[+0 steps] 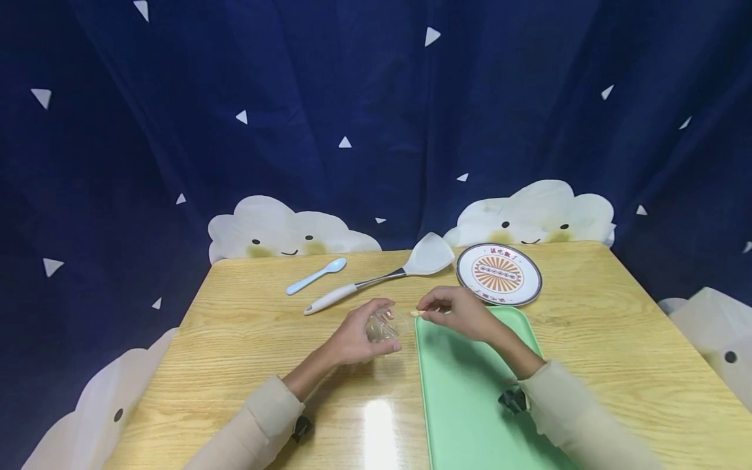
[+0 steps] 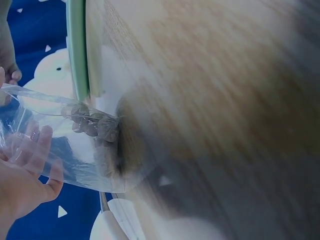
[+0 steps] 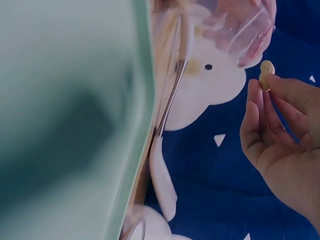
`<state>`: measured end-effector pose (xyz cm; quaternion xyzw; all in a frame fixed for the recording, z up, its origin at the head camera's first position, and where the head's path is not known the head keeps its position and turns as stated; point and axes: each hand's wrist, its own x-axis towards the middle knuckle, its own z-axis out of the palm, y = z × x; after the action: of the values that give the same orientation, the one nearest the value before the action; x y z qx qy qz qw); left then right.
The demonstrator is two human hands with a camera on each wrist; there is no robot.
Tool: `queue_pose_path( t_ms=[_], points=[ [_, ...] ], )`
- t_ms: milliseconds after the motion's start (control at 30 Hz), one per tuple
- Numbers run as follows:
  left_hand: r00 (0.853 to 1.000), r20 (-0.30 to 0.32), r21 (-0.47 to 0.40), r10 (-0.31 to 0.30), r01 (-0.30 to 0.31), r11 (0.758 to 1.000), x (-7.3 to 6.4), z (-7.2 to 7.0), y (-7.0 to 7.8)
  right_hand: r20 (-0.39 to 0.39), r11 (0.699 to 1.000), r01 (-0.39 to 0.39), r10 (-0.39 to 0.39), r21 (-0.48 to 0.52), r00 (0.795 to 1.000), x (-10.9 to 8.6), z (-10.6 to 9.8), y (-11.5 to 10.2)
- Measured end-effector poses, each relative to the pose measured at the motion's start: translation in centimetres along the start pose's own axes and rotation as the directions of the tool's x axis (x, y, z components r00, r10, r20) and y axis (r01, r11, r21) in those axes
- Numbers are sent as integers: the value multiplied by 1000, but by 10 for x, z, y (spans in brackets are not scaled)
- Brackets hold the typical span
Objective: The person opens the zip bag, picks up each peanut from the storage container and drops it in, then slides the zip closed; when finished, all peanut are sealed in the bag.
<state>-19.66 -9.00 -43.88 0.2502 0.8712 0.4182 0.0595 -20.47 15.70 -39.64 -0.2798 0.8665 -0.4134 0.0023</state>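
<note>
A clear plastic bag (image 1: 384,328) is held in my left hand (image 1: 354,336) over the table, left of the green tray. Several small brownish lumps, which look like peanuts (image 2: 95,125), lie together in the bag's far end in the left wrist view. Between thumb and fingertips, my right hand (image 1: 461,314) pinches one peanut in its shell (image 3: 266,75). That hand is above the tray's far left corner, with the peanut just right of the bag. The green tray (image 1: 470,405) lies flat beneath my right arm.
A white-headed turner (image 1: 431,254) lies beyond my hands, its handle pointing left. Farther left is a light blue spoon (image 1: 317,276). Behind the tray sits a round patterned plate (image 1: 525,287). The wooden table (image 1: 235,372) ends at a dark blue curtain (image 1: 376,98).
</note>
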Motion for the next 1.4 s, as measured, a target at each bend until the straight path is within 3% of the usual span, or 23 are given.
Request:
queue_pose_path(
  t_ms=[367,567,833,1233,1400],
  points=[
    [1000,3,-10,1,-1,1000,0,0,2,-82,1000,27,-26,11,996,20,32,-19],
    [1000,4,-12,23,-23,1000,0,0,2,-34,1000,30,-30,-2,999,19,34,-22],
    [999,-1,-12,35,-35,999,0,2,0,10,999,-7,7,-51,1000,2,16,-10],
    [1000,-11,37,17,-16,999,-2,1,3,107,993,-30,42,-116,993,-46,-27,26],
    [1000,-11,31,11,-11,999,-2,0,3,165,994,-84,95,-71,982,-67,-41,39]
  ],
)
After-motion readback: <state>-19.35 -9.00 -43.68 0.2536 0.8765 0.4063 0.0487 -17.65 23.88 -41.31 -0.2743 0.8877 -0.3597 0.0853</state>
